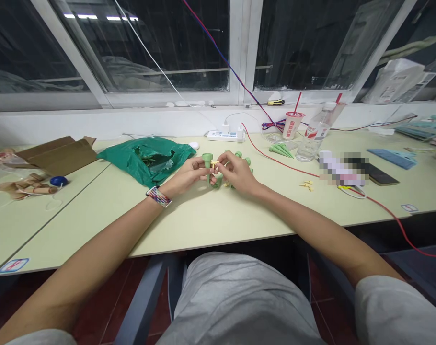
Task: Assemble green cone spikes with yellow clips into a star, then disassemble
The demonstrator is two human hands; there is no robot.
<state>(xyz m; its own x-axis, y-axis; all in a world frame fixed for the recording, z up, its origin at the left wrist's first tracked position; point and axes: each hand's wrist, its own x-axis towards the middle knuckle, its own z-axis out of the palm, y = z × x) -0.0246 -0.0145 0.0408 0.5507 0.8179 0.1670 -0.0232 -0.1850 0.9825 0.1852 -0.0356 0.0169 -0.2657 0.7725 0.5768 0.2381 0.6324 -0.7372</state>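
My left hand (191, 173) grips the stem of a green plastic funnel-topped spike (207, 158), which stands upright above the desk. My right hand (237, 172) pinches a small yellow plastic piece (214, 164) between its fingertips, right at the spike's top. The two hands are close together. Below them, a second green cup-shaped piece (217, 181) lies against my right fingers. Several more green plastic pieces (238, 154) sit just behind my right hand, partly hidden by it. Several small yellow pieces (307, 186) lie further right on the pale green desk (167, 220).
A green plastic bag (146, 160) and a cardboard box (56, 155) lie to the left, near wooden pieces (26, 187). Green cones (281, 151), a power strip (225, 136), a straw cup (292, 124), a water bottle (313, 136), a phone (381, 174) and a red cable (279, 163) lie to the right.
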